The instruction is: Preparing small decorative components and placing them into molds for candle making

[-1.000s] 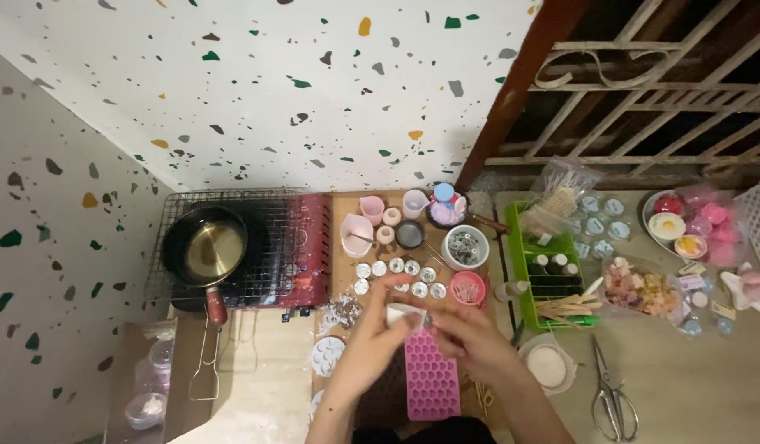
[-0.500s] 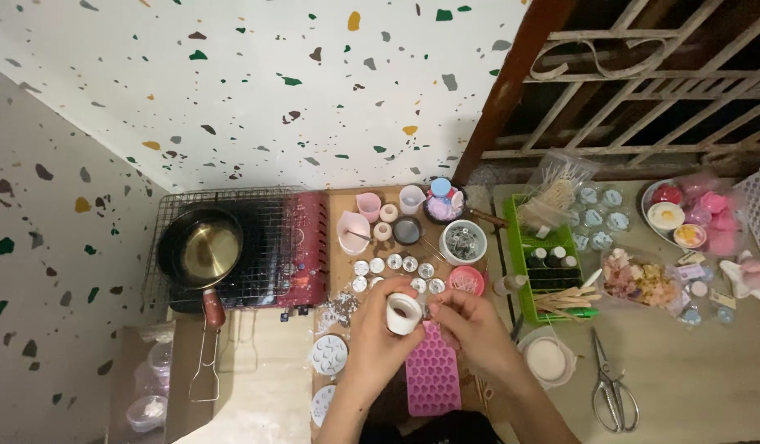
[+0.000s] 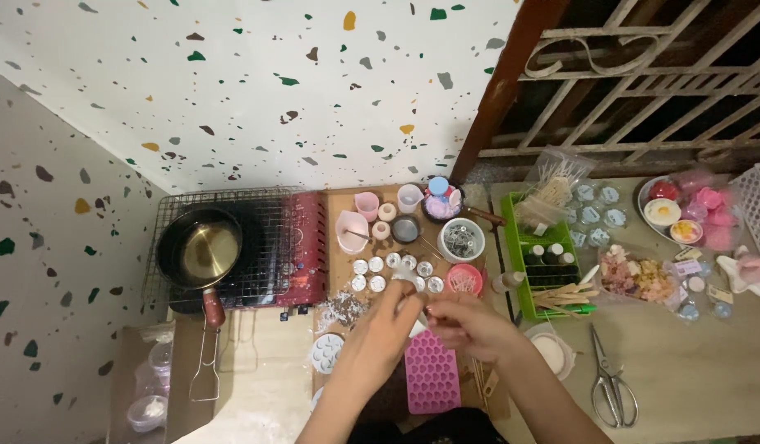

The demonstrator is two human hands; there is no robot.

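two hands meet above the near end of a wooden board (image 3: 347, 207). left hand (image 3: 378, 329), fingers curled shut around a small white cup (image 3: 413, 327) that is mostly hidden by the hand and blurred. right hand (image 3: 466, 322), fingertips pinched together just beside the cup; whether anything lies between them cannot be told. directly below both hands, a pink heart-cavity mould (image 3: 431, 376) lies flat on the board. just beyond the fingers, two rows of small round metal tins (image 3: 376, 265) and a pink dish (image 3: 465, 279). to the left of the wrist, a white round mould with small cavities (image 3: 326, 353). farther back, a pale pink jug (image 3: 353, 232) and a white bowl of metal pieces (image 3: 463, 240). left of the board, a dark pan (image 3: 200, 247) on a wire rack (image 3: 269, 215). right of the board, a green tray (image 3: 524, 271) with small bottles and wooden sticks; scissors (image 3: 613, 396) lie well apart on the table (image 3: 692, 370).
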